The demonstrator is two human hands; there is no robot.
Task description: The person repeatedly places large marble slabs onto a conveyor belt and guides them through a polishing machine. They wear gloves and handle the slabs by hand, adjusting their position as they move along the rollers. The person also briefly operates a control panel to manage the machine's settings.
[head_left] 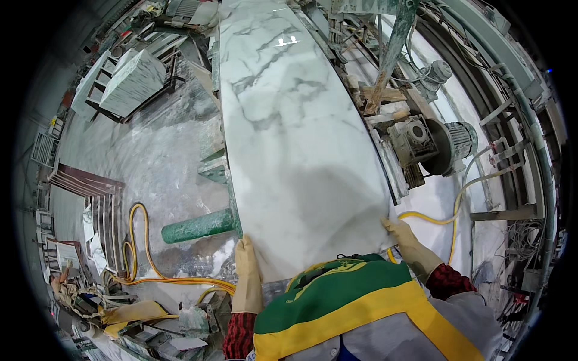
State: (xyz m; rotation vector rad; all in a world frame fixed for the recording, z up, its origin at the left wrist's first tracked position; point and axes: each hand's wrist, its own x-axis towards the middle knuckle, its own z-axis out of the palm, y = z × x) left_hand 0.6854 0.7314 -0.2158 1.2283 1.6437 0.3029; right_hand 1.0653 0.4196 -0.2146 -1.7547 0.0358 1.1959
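A long white slab (301, 138) with grey marble veining stretches away from my body on a machine bed. My left hand (245, 262), in a beige rubber glove, is at the slab's near left edge, its fingers closed on the border. At the near right edge, my right hand (404, 236), gloved the same way, has its fingertips on the slab's corner. The undersides of both grips are hidden. My green and yellow apron (337, 289) comes close to the slab's near end.
Left of the slab a green roller (197, 227) juts out. A yellow hose (141, 240) loops over the floor. Stacked slabs (133, 84) lean on a rack at the far left. A motor with a gearbox (415, 141) stands along the right side. Another yellow hose (456, 207) hangs nearby.
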